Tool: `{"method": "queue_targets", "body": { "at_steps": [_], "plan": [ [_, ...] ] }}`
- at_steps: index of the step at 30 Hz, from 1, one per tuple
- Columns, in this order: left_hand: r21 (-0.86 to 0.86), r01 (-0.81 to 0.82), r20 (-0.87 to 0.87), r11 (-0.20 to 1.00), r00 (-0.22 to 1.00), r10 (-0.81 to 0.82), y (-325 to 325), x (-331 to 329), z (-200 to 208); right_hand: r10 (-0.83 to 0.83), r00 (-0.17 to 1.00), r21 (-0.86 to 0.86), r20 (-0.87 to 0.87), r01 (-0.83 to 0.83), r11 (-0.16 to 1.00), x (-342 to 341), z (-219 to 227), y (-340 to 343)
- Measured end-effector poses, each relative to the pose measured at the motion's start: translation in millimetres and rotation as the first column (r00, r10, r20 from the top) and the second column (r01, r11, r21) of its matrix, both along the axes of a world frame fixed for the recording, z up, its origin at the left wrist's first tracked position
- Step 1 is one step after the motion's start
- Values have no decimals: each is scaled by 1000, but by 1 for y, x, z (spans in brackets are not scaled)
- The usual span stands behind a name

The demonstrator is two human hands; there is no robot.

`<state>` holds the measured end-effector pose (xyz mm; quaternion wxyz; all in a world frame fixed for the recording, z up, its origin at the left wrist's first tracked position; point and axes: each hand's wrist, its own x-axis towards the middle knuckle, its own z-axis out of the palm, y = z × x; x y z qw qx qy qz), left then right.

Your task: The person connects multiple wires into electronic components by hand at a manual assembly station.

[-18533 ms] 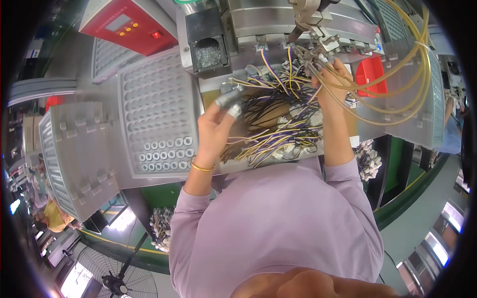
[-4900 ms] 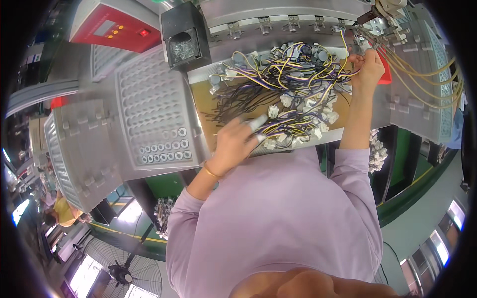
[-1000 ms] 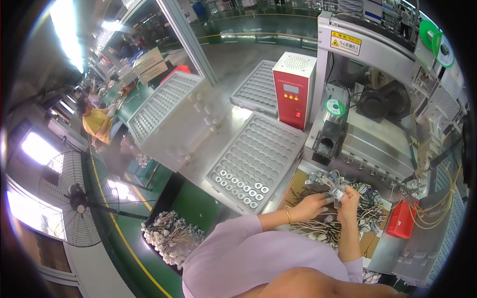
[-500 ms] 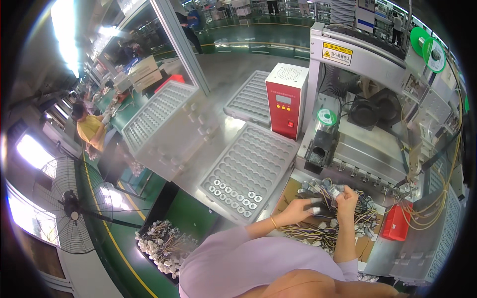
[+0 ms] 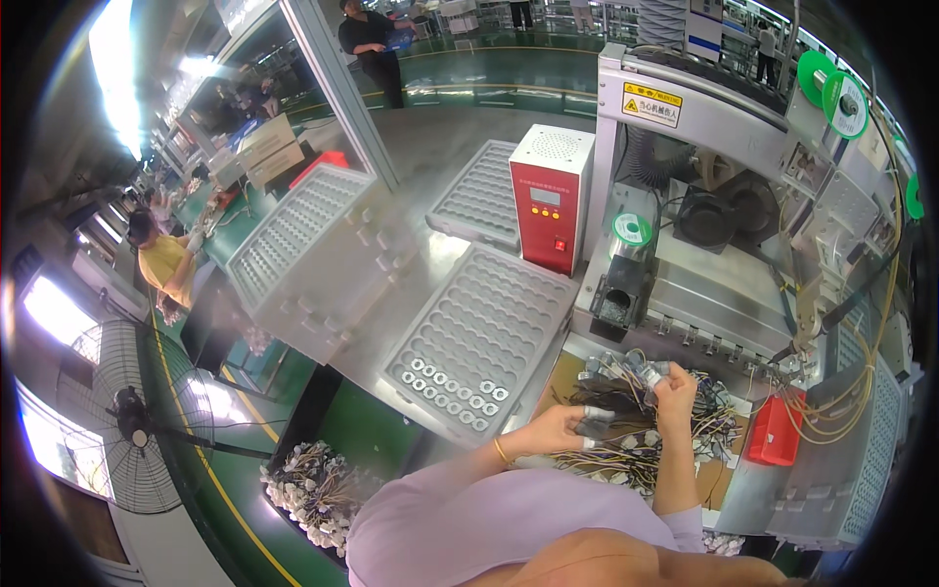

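My right hand (image 5: 674, 399) is closed in a pinch over the far part of a heap of wire leads (image 5: 626, 455). Grey-white covers on its fingertips blend with the small pale part there, so what it grips cannot be made out. To its left, my left hand (image 5: 550, 431) reaches to the heap's left edge. Its covered thumb and fingertips are apart, beside dark wires, with nothing plainly held between them. The leads are black, yellow and white with pale connectors, lying on a brown cardboard sheet (image 5: 559, 383).
Left of the wires lies a grey pocketed tray (image 5: 479, 323) with several metal rings (image 5: 455, 391) in its near rows. A red control box (image 5: 550, 210) stands behind. At right are a soldering machine (image 5: 729, 284) and a red bin (image 5: 776, 430). A black crate (image 5: 293, 440) of connectors sits left.
My left hand has drawn back to the left and slightly down, away from my right hand. The right hand stays pinched at the heap. The whole view has shifted a little.
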<state>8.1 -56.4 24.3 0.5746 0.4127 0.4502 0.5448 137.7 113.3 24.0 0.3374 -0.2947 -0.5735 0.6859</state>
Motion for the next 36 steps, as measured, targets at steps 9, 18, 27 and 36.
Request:
{"method": "queue_targets", "body": {
  "at_steps": [9,18,27,36],
  "plan": [
    [-248,-95,-48,964,995,86,1,8,13,-84,988,73,130,75,995,10,-9,-7],
    [12,-455,-393,891,817,422,9,11,-11,-334,942,97,40,329,939,-5,37,2],
    [90,-437,-354,895,826,439,8,19,-13,-446,891,-13,82,448,894,-21,-6,10],
    [54,-406,-375,912,838,395,6,11,-14,-432,901,-12,29,433,901,-34,-6,8]
  ]
}}
